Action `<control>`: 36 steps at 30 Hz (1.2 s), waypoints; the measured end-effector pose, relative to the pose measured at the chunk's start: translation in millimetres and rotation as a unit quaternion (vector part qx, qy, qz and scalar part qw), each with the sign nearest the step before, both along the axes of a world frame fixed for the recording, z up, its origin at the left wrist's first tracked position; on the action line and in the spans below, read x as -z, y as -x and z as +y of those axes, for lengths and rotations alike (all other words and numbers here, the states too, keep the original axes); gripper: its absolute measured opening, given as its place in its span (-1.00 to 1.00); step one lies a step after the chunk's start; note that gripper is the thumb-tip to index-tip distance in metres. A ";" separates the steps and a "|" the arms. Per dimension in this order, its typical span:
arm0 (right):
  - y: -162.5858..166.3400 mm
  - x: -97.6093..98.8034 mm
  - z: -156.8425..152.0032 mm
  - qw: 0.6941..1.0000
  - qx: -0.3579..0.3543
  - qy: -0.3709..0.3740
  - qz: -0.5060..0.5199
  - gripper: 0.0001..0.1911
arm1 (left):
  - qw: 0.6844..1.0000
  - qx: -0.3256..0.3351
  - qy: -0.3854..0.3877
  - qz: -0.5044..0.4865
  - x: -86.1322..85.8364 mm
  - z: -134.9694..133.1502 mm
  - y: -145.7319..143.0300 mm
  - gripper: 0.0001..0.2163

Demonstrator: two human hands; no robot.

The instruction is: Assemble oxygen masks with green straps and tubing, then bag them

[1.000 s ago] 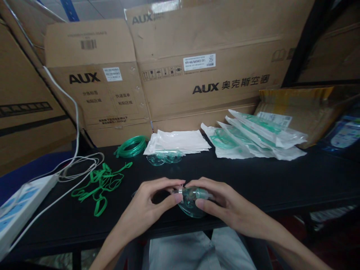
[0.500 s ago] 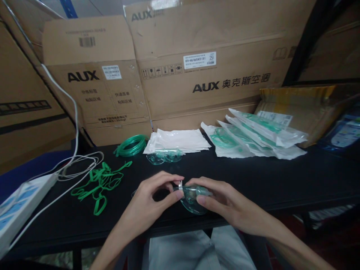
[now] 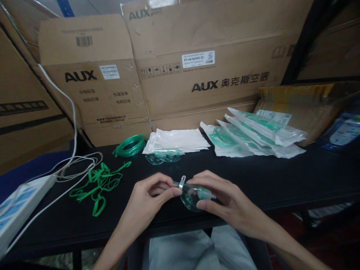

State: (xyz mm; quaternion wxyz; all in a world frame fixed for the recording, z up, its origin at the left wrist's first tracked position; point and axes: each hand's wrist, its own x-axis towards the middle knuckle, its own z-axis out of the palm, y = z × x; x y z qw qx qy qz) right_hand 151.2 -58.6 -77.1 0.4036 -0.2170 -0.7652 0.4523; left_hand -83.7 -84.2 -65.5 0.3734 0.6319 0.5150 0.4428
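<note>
A clear green oxygen mask (image 3: pixel 191 198) is held between my two hands above the front of the black table. My left hand (image 3: pixel 154 195) pinches its narrow left end with thumb and index finger, right beside a small silver metal nose clip (image 3: pixel 182 182) that stands across the mask. Thumb and fingers of my right hand (image 3: pixel 221 195) grip the mask around its green connector (image 3: pixel 204 193), which points right. Part of the mask lies hidden behind the right fingers. Beyond my hands, more clear masks (image 3: pixel 163 156) lie against a stack of white packets (image 3: pixel 180 140).
Green elastic straps (image 3: pixel 102 183) and coiled green tubing (image 3: pixel 129 145) lie at left, near a white power strip (image 3: pixel 26 208) with loose cable. Packaged masks with tubing (image 3: pixel 253 133) lie at back right. Large cardboard boxes (image 3: pixel 168 93) wall off the back.
My left fingertips have come down from the nose clip's top to the mask's left end, so the clip now shows fully. The right hand has shifted slightly, exposing more of the green connector.
</note>
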 end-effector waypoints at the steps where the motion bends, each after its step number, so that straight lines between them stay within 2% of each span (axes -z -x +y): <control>1: 0.3 0.1 -0.7 1.000 0.000 0.002 0.002 -0.69 | 1.000 0.007 0.008 -0.003 0.1 -0.6 -0.6 -0.79; 5: 2.1 1.4 -3.8 0.999 -0.005 0.039 0.023 -0.69 | 0.999 0.042 0.018 -0.006 -0.2 -2.2 -3.1 -0.72; 11: 2.7 1.2 -5.4 0.995 -0.015 0.092 0.030 -0.71 | 0.998 0.023 0.037 -0.054 0.6 -2.7 -8.9 -0.71; 19: 0.6 0.1 -5.4 0.990 -0.018 0.136 0.017 -0.65 | 0.988 0.041 0.082 -0.127 3.3 -3.5 -11.8 -0.73; 25: 2.3 3.7 -5.0 0.992 -0.007 0.116 0.056 -0.57 | 0.982 0.084 0.093 -0.141 8.0 -5.1 -14.0 -0.78; 31: 13.3 5.6 -1.5 0.995 0.077 0.007 0.059 -0.87 | 0.982 0.098 0.084 -0.139 24.4 -5.5 -19.8 -0.80; 36: 16.6 11.8 0.3 0.993 0.073 0.036 0.080 -0.91 | 0.980 0.117 0.085 -0.137 23.8 -5.5 -19.4 -0.82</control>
